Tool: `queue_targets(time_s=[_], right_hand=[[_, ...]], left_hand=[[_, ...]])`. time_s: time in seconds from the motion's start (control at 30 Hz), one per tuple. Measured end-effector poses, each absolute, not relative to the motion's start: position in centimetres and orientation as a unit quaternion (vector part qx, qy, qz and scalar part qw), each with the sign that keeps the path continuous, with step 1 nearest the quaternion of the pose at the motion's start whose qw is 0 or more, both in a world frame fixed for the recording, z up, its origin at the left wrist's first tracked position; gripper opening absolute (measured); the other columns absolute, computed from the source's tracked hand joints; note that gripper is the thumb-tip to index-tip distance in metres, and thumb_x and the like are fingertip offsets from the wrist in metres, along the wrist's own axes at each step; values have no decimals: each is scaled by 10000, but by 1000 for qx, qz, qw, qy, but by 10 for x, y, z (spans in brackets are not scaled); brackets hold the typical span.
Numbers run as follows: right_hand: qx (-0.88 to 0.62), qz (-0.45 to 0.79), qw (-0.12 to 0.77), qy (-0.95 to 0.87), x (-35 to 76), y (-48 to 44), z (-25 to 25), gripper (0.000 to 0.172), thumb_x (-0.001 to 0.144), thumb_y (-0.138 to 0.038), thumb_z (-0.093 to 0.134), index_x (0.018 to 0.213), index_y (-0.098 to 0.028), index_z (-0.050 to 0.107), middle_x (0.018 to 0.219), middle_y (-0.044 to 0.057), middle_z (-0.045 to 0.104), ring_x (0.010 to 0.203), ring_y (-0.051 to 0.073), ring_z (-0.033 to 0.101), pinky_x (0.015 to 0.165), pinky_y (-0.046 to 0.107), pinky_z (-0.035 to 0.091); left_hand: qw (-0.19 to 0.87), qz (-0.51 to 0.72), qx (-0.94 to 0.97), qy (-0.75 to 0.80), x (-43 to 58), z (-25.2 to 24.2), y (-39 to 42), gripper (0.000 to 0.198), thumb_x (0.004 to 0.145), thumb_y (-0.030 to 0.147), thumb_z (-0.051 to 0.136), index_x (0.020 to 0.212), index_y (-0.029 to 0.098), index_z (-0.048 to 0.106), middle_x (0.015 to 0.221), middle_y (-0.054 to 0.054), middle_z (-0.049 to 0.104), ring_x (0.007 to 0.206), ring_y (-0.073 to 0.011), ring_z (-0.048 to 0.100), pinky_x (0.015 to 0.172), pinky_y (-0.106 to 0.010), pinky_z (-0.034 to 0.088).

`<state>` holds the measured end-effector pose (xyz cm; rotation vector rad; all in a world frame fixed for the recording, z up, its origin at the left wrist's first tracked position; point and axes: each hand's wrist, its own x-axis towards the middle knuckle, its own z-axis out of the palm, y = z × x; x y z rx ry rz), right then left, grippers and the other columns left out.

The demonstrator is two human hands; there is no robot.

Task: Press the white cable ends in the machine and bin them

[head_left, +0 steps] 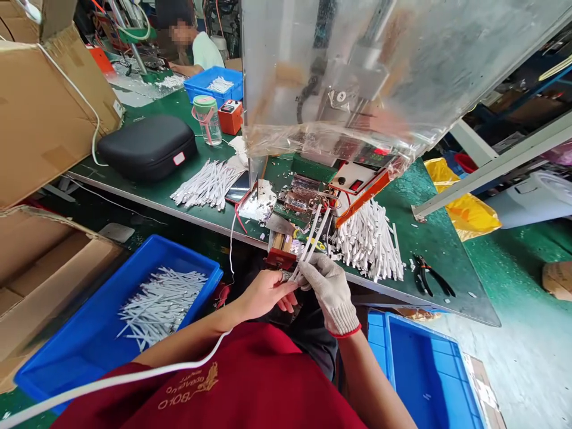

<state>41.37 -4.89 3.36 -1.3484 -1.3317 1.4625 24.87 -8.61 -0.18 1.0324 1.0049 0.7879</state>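
Note:
My bare left hand (267,294) and my right hand (328,287), in a white knit glove, meet just below the bench edge. Both pinch the lower ends of two thin white strips (313,235) that point up toward a small fixture (300,202) under a clear plastic guard (357,77). A heap of the same white strips (369,241) lies on the green bench right of my gloved hand. Another pile of white strips (208,185) lies to the left. The blue bin (89,339) at my left knee holds several more strips.
An empty blue bin (424,369) sits at lower right. Black pliers (429,279) lie near the bench's front edge. A black case (147,148), a jar (207,119) and cardboard boxes (44,101) stand to the left. Another person (196,47) works at the far end.

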Motion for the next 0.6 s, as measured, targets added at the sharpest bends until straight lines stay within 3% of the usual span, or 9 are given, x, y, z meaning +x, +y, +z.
queue_targets(time_s=[0.23,0.4,0.6], right_hand=[[-412,673,335,-516,417,-8,24,383,874,-528,662,745,-168,646,579,2,565,493,97,455,464,221,337],[-370,724,312,-492,397,30,20,356,813,-504,724,766,-155,675,605,1,569,488,91,420,462,229,298],[-408,733,359,-410,373,37,10,307,687,-432,801,692,-158,661,570,0,581,451,92,422,422,223,299]], left_hand=[[733,336,427,410,232,5,-80,434,833,532,685,918,106,678,671,-71,721,567,-194,714,525,-249,549],[722,352,404,437,221,11,-64,445,801,529,707,915,98,690,660,-74,718,539,-185,702,505,-233,528],[714,349,388,467,221,9,-58,533,775,626,673,858,100,693,600,-74,699,502,-187,684,465,-225,496]])
